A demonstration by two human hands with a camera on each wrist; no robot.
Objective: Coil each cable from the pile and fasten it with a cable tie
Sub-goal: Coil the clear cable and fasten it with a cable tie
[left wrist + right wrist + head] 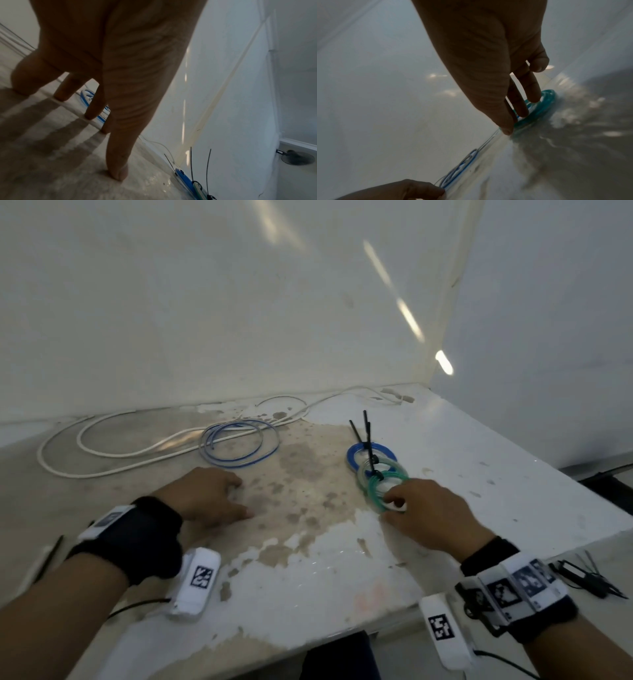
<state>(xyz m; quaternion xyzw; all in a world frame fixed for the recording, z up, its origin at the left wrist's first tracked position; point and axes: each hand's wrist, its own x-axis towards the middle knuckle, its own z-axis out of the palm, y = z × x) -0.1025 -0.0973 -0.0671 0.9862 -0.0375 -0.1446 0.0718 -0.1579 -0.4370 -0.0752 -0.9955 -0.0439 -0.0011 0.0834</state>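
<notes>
Head view showed a worn white table (pixel 342 570) set against a white wall (pixel 205 302). Beyond the left fingertips lay a long white cable (pixel 102 470) in wide loops, and on it, just past those fingertips, a loose blue cable (pixel 239 445), not tied. Ahead of the right fingers sat three tied coils in an overlapping row: a blue coil (pixel 371 453) farthest, a clear coil (pixel 364 479) in the middle, and a green coil (pixel 385 487) nearest, each with a black tie (pixel 369 440) whose tail stuck upward. Spare ties (pixel 589 577) lay behind the right wrist, near the table edge. Nothing stood between the hands and the loose cables.

The left hand (pixel 205 498) rested on the table with fingers (pixel 92 106) spread and nearly straight, tips touching the bare surface and holding nothing; the blue cable showed just behind them in the left wrist view. The right hand (pixel 424 508) reached down with fingers (pixel 518 105) extended and slightly apart, their tips resting on the green coil's near rim, thumb at its outer edge. Whether they pinched it or only pressed it I could not tell.
</notes>
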